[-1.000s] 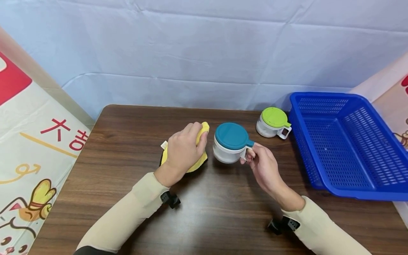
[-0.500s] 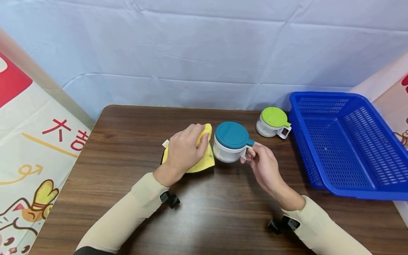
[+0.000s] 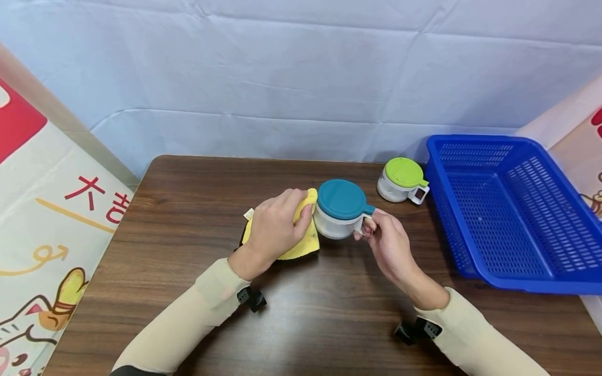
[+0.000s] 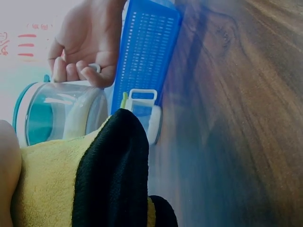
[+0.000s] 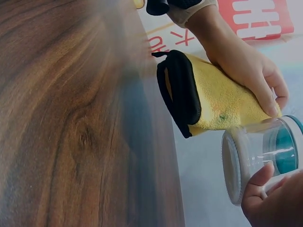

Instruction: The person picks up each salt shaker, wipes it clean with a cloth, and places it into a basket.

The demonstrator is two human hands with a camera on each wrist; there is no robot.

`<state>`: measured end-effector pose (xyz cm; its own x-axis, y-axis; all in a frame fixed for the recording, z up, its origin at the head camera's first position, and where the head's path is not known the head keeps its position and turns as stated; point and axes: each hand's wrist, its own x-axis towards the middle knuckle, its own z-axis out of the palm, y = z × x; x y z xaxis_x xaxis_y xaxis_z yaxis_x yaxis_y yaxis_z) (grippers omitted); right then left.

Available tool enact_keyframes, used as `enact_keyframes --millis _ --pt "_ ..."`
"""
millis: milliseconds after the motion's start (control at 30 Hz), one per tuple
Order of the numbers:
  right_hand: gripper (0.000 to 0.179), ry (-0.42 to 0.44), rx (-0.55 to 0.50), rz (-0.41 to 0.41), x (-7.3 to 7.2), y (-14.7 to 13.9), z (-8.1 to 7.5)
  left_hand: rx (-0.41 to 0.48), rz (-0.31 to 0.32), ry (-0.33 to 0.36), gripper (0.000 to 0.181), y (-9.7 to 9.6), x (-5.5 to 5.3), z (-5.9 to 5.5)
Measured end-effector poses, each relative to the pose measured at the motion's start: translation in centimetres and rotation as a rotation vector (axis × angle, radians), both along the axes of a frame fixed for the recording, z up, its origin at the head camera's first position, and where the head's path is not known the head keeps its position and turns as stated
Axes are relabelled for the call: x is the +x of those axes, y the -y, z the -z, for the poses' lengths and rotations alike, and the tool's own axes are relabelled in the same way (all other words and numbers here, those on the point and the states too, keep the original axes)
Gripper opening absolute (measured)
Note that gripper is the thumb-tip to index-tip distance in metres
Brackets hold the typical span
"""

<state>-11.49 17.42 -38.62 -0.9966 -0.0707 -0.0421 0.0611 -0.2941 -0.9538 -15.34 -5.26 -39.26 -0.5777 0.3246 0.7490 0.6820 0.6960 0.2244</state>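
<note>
My left hand grips a folded yellow cloth with a black edge and a white tag. The cloth touches the left side of a clear jar with a teal lid. By its white handle, my right hand holds this jar upright, raised off the table. In the right wrist view the cloth lies against the jar's glass, and the left thumb presses on it. Dark spots mark the cloth's yellow face. The left wrist view shows the right fingers curled at the handle.
A similar jar with a green lid stands at the table's back edge. Right beside it is a blue perforated basket. The brown wooden table meets a pale cloth backdrop behind.
My left hand has moved right and slightly toward me, bringing the cloth from apart to touching the jar. More of the cloth's lower corner shows. The right hand and jar have barely moved.
</note>
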Motion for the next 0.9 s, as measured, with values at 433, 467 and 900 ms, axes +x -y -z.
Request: enact_keyframes --millis 433,467,900 --pt "0.029 0.0 -0.002 0.012 -0.1 -0.1 0.0 0.004 0.026 -0.005 0.019 -0.4 0.7 0.1" --pt "0.029 -0.003 -0.001 0.013 -0.1 -0.1 0.0 0.004 0.03 -0.006 0.019 -0.4 0.7 0.1" --pt "0.031 -0.004 0.015 0.018 -0.1 -0.2 -0.1 -0.018 0.068 -0.046 0.015 -1.0 1.7 -0.3"
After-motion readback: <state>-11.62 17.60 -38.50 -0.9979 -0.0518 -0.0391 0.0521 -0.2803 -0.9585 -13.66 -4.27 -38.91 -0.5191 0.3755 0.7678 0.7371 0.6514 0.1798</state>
